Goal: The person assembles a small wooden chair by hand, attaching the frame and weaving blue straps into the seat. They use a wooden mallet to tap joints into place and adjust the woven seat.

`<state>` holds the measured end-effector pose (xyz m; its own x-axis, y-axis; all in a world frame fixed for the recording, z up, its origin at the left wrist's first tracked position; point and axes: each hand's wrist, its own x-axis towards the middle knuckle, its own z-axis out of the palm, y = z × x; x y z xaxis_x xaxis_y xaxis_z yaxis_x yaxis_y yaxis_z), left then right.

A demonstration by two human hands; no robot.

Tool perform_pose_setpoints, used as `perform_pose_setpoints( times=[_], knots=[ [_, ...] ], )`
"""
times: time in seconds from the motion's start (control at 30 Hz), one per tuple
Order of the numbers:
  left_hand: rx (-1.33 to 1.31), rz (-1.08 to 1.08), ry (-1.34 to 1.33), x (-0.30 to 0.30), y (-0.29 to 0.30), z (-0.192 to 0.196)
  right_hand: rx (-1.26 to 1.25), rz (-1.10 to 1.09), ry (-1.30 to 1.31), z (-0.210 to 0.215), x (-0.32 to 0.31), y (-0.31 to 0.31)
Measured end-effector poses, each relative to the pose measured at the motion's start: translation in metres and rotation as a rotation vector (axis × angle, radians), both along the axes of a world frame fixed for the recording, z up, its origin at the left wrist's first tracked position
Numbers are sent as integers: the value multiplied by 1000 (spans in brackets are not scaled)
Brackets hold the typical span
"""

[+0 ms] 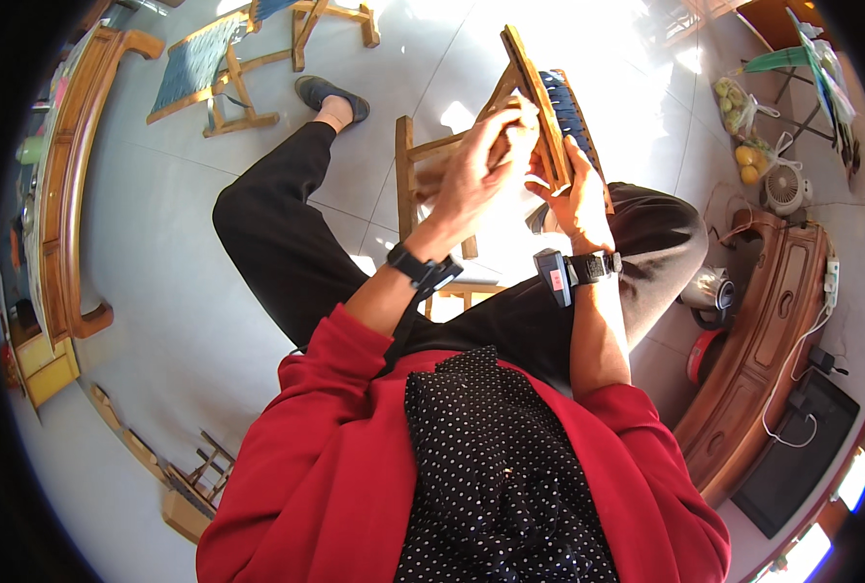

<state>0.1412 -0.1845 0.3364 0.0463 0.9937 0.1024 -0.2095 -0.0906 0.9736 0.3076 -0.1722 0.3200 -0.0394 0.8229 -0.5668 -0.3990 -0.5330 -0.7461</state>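
Note:
A wooden folding stool (541,109) stands tilted between my knees, its blue woven seat (570,107) facing away to the right. My right hand (580,199) grips the stool's frame at its lower end, thumb up along the wood. Against the other side of the same frame, my left hand (491,160) is closed with its fingers curled. Bright sunlight and some blur hide whatever is in those left fingers. A wooden leg (405,180) of the stool rises to the left of my left hand.
Another stool with a blue woven seat (197,66) stands at the far left, near my shoe (333,98). Long wooden furniture (61,194) runs along the left. Rightward are a wooden cabinet (758,340), a kettle (709,290), a small fan (784,187) and bagged fruit (748,165).

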Motion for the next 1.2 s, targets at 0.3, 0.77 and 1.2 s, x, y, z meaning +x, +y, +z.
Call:
perform_pose_setpoints(
  times=[0.3, 0.77, 1.2],
  knots=[
    [125, -276, 265, -7, -52, -15, 223, 56, -239, -3, 1, -4],
    [130, 0, 361, 20, 3, -52, 12, -21, -84, 11, -1, 3],
    [-199, -89, 978, 4, -17, -101, 102, 23, -13, -2, -1, -6]
  ],
)
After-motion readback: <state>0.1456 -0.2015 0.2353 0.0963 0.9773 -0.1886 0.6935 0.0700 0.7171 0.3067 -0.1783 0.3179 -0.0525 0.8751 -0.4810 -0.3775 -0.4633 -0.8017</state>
